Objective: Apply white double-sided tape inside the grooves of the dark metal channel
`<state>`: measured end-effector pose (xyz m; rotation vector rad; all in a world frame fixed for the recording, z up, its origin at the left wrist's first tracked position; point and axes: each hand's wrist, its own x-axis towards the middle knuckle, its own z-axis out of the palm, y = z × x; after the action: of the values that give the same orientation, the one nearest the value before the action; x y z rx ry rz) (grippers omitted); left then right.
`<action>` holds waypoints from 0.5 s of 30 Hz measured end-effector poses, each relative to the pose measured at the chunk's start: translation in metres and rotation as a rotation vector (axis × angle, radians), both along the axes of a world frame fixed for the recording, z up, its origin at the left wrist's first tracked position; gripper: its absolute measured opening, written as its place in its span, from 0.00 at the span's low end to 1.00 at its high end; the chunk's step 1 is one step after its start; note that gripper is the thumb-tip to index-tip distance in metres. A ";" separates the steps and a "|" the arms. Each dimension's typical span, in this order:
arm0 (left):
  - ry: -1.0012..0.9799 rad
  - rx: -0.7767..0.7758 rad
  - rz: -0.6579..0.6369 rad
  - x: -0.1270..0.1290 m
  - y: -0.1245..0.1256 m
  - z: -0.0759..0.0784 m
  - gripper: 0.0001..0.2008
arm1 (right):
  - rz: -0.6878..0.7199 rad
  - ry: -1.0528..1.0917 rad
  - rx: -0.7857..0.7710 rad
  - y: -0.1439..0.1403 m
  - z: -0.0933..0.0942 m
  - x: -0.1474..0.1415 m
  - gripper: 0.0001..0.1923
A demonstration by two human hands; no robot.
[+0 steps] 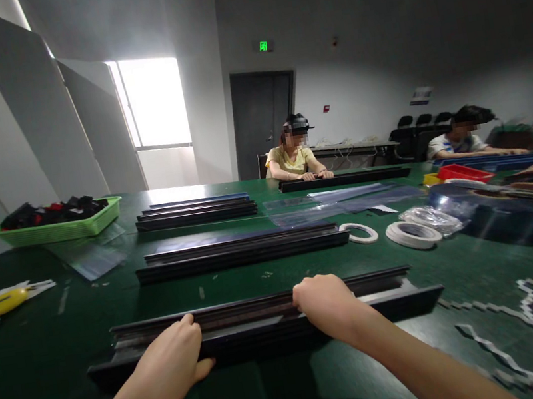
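On the green table, nearest its front edge, a bundle of long black metal rails lies with its long axis left to right. At left, the left hand rests flat across it, fingers closed over the top. Further right, the right hand curls over its far edge.

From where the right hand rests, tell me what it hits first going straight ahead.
The right hand lies on the nearest black rail; straight ahead comes the next black rail bundle, though depth is uncertain.
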<state>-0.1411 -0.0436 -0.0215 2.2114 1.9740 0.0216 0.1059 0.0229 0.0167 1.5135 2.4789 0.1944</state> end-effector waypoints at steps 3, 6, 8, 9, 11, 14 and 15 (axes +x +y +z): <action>0.030 0.013 0.006 0.001 -0.002 -0.001 0.18 | 0.004 -0.004 -0.002 0.000 -0.001 0.000 0.13; 0.073 0.019 0.011 0.003 -0.002 -0.003 0.20 | 0.003 -0.002 -0.008 0.000 0.000 0.000 0.13; 0.090 0.014 0.011 0.004 -0.003 -0.003 0.20 | -0.006 -0.005 -0.015 -0.002 0.002 0.000 0.13; 0.095 0.017 0.011 0.004 -0.003 -0.003 0.21 | -0.011 -0.008 -0.018 -0.002 0.003 -0.001 0.13; 0.096 0.016 0.010 0.005 -0.004 -0.002 0.21 | -0.014 -0.012 -0.022 -0.003 0.004 -0.001 0.13; 0.103 -0.007 0.011 0.006 -0.004 0.002 0.21 | -0.016 -0.009 -0.020 -0.004 0.005 -0.002 0.14; 0.105 -0.015 0.012 0.006 -0.004 0.003 0.21 | -0.016 -0.008 -0.017 -0.004 0.004 -0.002 0.13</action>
<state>-0.1347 -0.0478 -0.0188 2.2345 2.0336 -0.1092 0.1043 0.0191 0.0210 1.5227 2.4551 0.1748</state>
